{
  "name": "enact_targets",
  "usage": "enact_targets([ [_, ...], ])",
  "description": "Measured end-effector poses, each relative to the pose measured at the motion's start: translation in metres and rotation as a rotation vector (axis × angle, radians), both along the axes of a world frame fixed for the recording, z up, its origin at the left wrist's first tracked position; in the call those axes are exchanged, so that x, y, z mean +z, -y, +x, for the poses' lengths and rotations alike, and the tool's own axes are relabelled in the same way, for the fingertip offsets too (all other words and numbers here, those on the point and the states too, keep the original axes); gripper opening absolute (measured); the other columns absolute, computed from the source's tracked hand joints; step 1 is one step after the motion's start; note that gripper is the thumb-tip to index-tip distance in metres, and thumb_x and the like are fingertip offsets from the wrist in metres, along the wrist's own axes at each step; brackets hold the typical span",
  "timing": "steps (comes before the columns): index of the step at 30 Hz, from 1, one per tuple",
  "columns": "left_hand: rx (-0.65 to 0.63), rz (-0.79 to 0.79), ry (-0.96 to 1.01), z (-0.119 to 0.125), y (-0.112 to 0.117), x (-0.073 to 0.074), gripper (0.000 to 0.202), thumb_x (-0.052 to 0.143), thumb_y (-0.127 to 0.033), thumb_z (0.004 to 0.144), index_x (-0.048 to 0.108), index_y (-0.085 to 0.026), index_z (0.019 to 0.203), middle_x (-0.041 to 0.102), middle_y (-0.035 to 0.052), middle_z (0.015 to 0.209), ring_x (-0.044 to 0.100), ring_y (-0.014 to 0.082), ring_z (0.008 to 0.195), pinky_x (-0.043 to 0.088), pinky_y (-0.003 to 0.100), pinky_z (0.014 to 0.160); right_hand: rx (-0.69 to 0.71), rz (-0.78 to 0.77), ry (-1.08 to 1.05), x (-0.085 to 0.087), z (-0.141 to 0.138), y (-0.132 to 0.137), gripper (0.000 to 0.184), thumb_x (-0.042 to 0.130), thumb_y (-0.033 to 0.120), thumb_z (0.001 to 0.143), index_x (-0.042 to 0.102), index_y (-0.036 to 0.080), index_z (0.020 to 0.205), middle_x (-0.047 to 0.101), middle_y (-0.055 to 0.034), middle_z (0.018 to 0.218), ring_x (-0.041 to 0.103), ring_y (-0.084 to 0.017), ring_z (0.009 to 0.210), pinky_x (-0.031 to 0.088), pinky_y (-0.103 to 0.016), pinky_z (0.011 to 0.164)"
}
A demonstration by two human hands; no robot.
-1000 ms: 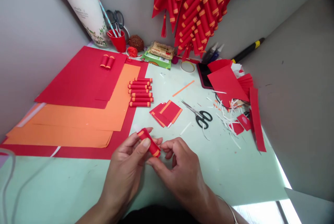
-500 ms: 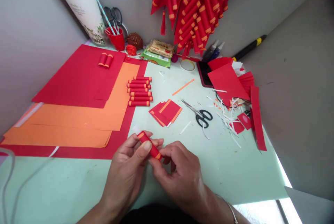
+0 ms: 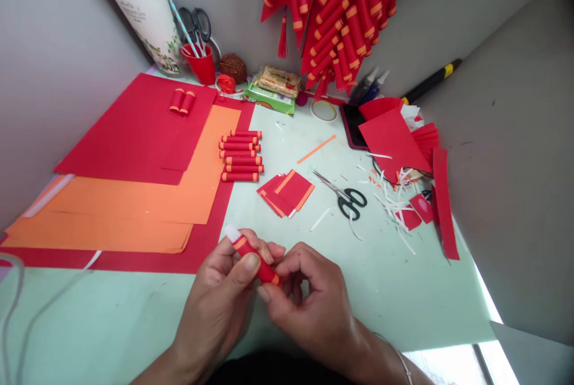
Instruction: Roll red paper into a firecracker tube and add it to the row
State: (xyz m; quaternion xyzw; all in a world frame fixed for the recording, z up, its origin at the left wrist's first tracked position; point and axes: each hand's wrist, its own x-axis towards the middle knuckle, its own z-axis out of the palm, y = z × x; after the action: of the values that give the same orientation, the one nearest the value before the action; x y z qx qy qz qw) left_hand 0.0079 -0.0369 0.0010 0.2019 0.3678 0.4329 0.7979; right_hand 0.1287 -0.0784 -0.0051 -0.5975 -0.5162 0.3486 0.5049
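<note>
My left hand (image 3: 224, 289) is closed round a red paper tube (image 3: 266, 272) with orange bands near its ends, the thumb pressed along its side. A white end (image 3: 232, 233) pokes out at the upper left; what it belongs to is hidden inside. The thumb and fingers of my right hand (image 3: 314, 292) pinch the tube's lower end. Beyond my hands lie several flat red cards (image 3: 293, 191) with orange edges. Finished-looking red rolls (image 3: 242, 161) are lined up to their left. Black-handled scissors (image 3: 343, 196) rest, blades apart, to the right of the cards.
Red sheets (image 3: 134, 128) and orange sheets (image 3: 134, 199) cover the left side, with two short rolls (image 3: 182, 101) on top. At right are paper scraps (image 3: 399, 199) and a phone (image 3: 352, 125). A white tumbler (image 3: 139, 14) stands at the back; red rolls (image 3: 345, 14) hang on the wall.
The tube has turned slightly in my fingers, and more of the white end shows at its top. My right fingertips have shifted a little at the lower end.
</note>
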Motion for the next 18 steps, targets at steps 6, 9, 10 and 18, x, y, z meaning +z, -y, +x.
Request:
enact_targets([
  [6, 0.079, 0.011, -0.105, -0.0006, -0.0017, -0.0058, 0.016, 0.083, -0.029, 0.075, 0.071, -0.023, 0.084, 0.075, 0.0016, 0.083, 0.068, 0.0175, 0.085, 0.057, 0.027, 0.079, -0.032, -0.077, -0.077, 0.0002, 0.0024, 0.0007, 0.015, 0.075, 0.021, 0.073, 0.063, 0.019, 0.081, 0.065, 0.0021, 0.071, 0.058, -0.009, 0.056, 0.05, -0.018, 0.052],
  [9, 0.103, -0.004, -0.171, 0.0001, -0.0009, -0.0074, 0.018, 0.083, -0.031, 0.074, 0.072, -0.024, 0.087, 0.077, 0.0023, 0.085, 0.069, 0.017, 0.082, 0.056, 0.026, 0.078, -0.021, -0.079, -0.097, -0.0002, 0.0048, 0.0008, 0.023, 0.074, 0.022, 0.077, 0.065, 0.021, 0.097, 0.071, 0.0006, 0.08, 0.065, -0.011, 0.063, 0.055, -0.019, 0.059],
  [10, 0.104, -0.01, -0.19, 0.0003, -0.0004, -0.0074, 0.02, 0.084, -0.031, 0.074, 0.072, -0.024, 0.089, 0.077, 0.0022, 0.085, 0.069, 0.0171, 0.081, 0.056, 0.026, 0.078, -0.015, -0.071, -0.093, -0.0001, 0.0056, 0.0009, 0.023, 0.074, 0.021, 0.078, 0.065, 0.021, 0.099, 0.072, 0.0008, 0.08, 0.066, -0.011, 0.064, 0.056, -0.018, 0.059],
  [18, 0.056, -0.006, -0.248, -0.0008, 0.0016, -0.0072, 0.028, 0.083, -0.035, 0.074, 0.073, -0.026, 0.098, 0.076, 0.0031, 0.089, 0.068, 0.0197, 0.089, 0.054, 0.03, 0.085, -0.051, 0.027, 0.023, 0.0015, 0.0079, 0.0008, 0.013, 0.07, 0.014, 0.079, 0.069, 0.019, 0.091, 0.071, 0.0001, 0.079, 0.066, -0.01, 0.063, 0.055, -0.017, 0.06],
])
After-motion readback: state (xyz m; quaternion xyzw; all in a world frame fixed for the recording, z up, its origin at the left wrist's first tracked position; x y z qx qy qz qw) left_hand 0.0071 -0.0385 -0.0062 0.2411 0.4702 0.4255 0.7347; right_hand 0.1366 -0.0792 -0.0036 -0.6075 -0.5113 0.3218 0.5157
